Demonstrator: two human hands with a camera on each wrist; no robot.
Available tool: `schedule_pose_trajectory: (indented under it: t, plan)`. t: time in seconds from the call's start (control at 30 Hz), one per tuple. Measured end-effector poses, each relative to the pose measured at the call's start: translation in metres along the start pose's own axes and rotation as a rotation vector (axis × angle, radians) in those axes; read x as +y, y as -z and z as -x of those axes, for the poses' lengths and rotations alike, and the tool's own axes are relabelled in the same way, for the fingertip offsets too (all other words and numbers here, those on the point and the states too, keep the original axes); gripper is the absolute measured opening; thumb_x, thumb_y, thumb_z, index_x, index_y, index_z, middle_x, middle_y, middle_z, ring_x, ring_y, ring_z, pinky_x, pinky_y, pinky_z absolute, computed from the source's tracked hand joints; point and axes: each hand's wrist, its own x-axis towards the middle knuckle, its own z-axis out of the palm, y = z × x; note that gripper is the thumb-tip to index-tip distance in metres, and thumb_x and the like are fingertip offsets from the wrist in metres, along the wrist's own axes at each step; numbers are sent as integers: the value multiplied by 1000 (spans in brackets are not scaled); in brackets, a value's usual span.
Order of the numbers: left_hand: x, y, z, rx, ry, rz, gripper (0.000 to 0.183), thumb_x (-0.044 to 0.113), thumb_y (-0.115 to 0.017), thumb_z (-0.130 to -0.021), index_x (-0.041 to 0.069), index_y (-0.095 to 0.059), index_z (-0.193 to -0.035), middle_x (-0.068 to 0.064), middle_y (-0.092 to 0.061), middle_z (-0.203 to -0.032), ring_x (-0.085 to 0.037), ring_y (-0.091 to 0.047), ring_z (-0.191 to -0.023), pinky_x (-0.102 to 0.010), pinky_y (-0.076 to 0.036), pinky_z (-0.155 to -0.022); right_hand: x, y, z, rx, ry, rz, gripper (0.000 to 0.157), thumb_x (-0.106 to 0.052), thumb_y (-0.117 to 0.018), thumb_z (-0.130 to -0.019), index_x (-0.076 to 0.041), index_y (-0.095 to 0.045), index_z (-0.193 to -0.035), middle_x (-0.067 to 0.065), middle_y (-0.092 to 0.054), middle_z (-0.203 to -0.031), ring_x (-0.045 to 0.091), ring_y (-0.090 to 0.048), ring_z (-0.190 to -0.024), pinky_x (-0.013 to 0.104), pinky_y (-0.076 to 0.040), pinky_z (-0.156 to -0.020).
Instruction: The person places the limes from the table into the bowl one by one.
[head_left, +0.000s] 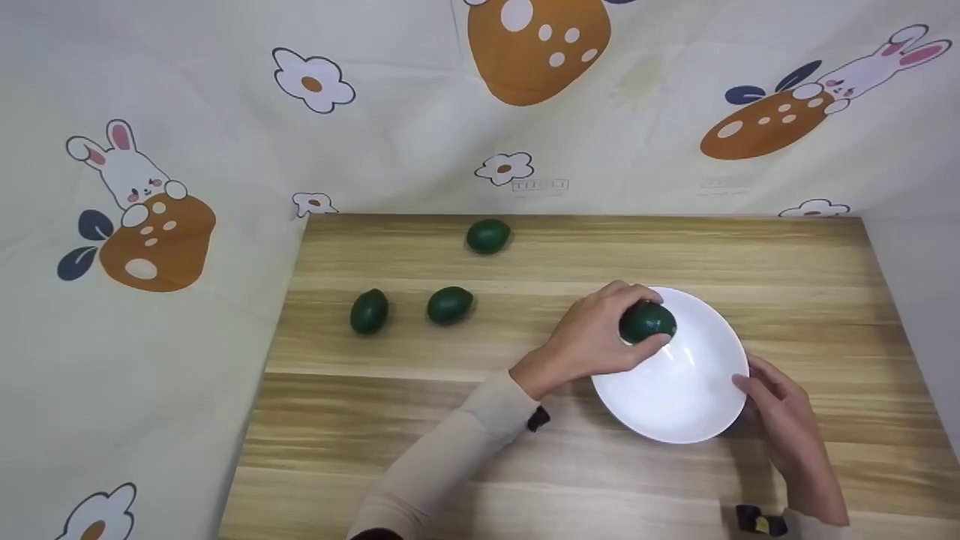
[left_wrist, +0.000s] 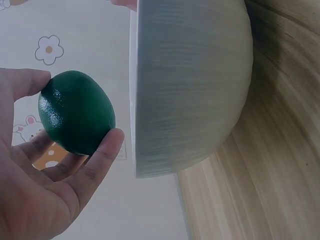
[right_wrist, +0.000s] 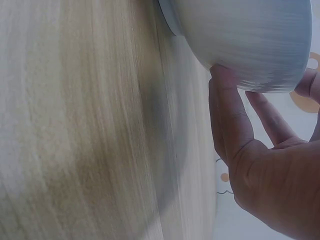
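Note:
My left hand (head_left: pixel 600 330) grips a dark green lime (head_left: pixel 648 322) between thumb and fingers, above the left part of a white bowl (head_left: pixel 690 390). In the left wrist view the lime (left_wrist: pixel 75 112) is held higher than the bowl's rim, apart from the bowl wall (left_wrist: pixel 195 90). My right hand (head_left: pixel 784 416) holds the bowl at its right side, thumb on the rim. Seen from the right wrist, the fingers (right_wrist: pixel 232 115) touch the outer wall of the bowl (right_wrist: pixel 250 40) from below.
Three more limes lie on the wooden table (head_left: pixel 337 442): one at the back (head_left: pixel 488 236), one at the far left (head_left: pixel 369 312) and another beside it (head_left: pixel 450 305). A patterned cloth wall (head_left: pixel 397 142) stands along the table's back and sides.

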Motion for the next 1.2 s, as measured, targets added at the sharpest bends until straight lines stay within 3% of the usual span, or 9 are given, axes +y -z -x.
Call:
schedule_pose_trajectory:
  t: [0.43, 0.9, 1.2]
  plan:
    - [5, -3, -4, -27, -62, -202, 48, 49, -71, -96, 26, -66, -137, 4, -67, -127, -10, -67, -113, -20, -54, -93, 0, -1, 0, 14, -2, 7, 32, -9, -62, -106, -37, -75, -115, -20, -77, -109, 2, -75, -95, 20, -63, -80]
    - [10, -7, -8, -77, -110, -238, 48, 47, -69, -98, 26, -64, -141, 3, -64, -131, -13, -64, -118, -21, -53, -97, 2, 0, -1, 24, -3, 0, 36, -6, -60, -106, -38, -76, -111, -20, -77, -108, 2, -75, -93, 21, -63, -77]
    - [13, -8, -9, -58, -140, -308, 48, 46, -68, -98, 28, -63, -141, 3, -62, -133, -14, -63, -122, -24, -54, -98, 3, 0, -1, 44, -6, 15, 35, -9, -60, -106, -40, -76, -110, -22, -76, -107, 0, -74, -93, 20, -62, -77]
